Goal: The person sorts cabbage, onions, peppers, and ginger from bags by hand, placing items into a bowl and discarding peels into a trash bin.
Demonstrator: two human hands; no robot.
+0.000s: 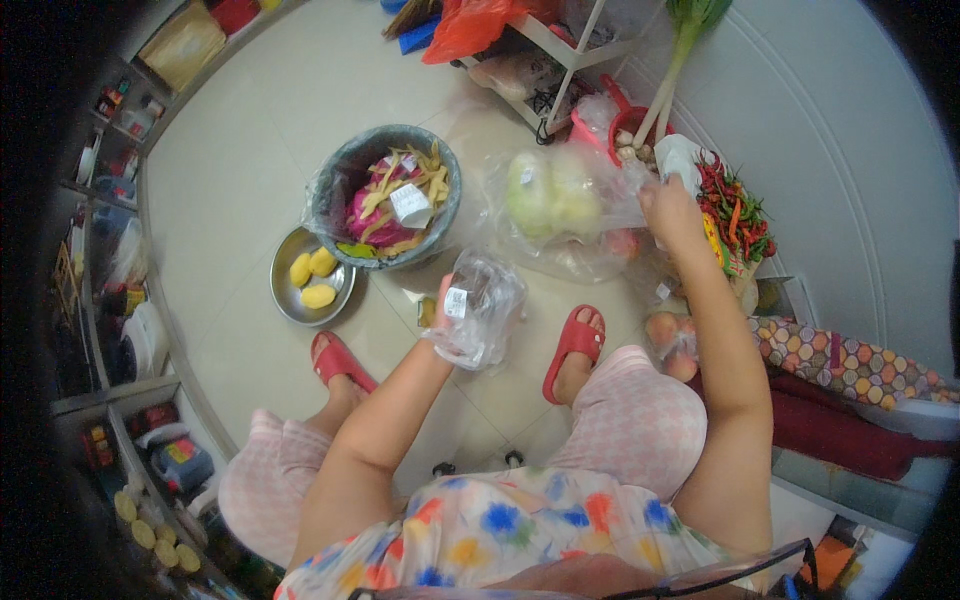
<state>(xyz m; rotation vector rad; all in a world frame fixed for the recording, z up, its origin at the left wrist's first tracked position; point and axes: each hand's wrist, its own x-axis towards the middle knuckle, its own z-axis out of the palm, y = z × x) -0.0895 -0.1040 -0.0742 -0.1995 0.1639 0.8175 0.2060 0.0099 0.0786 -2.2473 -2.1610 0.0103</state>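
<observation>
My left hand (443, 288), partly covered by plastic, grips a crumpled clear plastic bag (491, 311) with a printed white label. What the bag holds, if anything, is hard to make out. Out to the right, my right hand (667, 211) pinches the gathered neck of a clear plastic bag of pale green vegetables (553, 196), which rests on the floor. Between my feet and that bag the tiles show. A grey-blue bucket (324, 196) lined with plastic holds peelings and a pink bag. Beside it, a steel bowl (289, 311) contains three peeled potatoes (318, 296).
Red chillies (739, 214) lie beyond my right hand, near garlic (625, 142) and leeks (679, 71). Bagged round fruit (664, 328) sits by my right knee. A white rack (551, 45) stands ahead. Shelves (101, 195) line the left side.
</observation>
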